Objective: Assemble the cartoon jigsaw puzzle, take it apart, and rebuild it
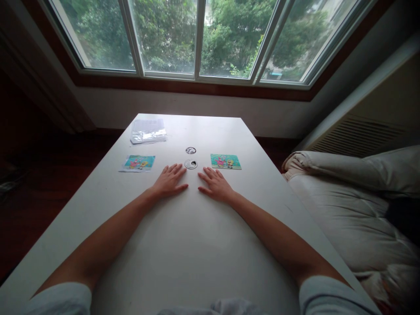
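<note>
2 hands (169,180) flat on white table (197,245)

We can pass between the left hand (171,180) and the right hand (214,183), until the nearer disc (190,164) and the farther disc (190,150) stand in our way. On the left, the colourful print (139,163) and the plastic sleeve (148,131) obstruct us; on the right, the picture card (225,161) does. We have room on the tabletop (190,245) beyond that card and between the forearms (121,223)
</note>
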`<control>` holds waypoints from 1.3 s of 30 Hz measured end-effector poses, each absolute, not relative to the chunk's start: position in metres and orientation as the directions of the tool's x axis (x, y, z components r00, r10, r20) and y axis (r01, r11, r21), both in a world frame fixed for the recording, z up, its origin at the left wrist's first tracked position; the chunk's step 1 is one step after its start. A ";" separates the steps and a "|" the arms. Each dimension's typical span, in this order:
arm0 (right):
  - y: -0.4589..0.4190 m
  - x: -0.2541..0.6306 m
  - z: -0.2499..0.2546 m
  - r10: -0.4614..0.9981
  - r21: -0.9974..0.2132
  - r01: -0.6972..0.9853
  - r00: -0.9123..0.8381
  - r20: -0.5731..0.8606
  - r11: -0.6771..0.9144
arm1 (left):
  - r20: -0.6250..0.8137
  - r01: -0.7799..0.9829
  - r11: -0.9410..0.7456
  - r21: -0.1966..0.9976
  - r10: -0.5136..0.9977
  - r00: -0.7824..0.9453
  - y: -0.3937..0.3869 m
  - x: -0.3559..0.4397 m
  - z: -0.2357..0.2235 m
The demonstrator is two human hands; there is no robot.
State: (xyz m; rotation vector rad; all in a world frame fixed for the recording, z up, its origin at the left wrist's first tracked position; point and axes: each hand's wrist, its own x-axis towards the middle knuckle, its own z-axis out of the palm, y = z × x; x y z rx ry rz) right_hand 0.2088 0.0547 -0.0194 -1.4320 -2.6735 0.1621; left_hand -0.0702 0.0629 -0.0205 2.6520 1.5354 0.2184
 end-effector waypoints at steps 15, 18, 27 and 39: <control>0.056 0.212 -0.019 0.776 -0.131 0.770 -0.631 -0.008 0.624 | -0.030 0.860 -0.499 0.107 0.863 0.505 0.050 -0.052 -0.018; 0.056 0.212 -0.019 0.774 -0.134 0.768 -0.633 -0.015 0.626 | -0.032 0.867 -0.487 0.109 0.870 0.493 0.050 -0.052 -0.019; 0.055 0.211 -0.020 0.786 -0.126 0.781 -0.618 -0.020 0.611 | -0.040 0.888 -0.451 0.093 0.889 0.456 0.056 -0.059 -0.020; 0.056 0.210 -0.019 0.781 -0.134 0.775 -0.625 -0.016 0.618 | -0.043 0.859 -0.504 0.086 0.860 0.509 0.054 -0.061 -0.016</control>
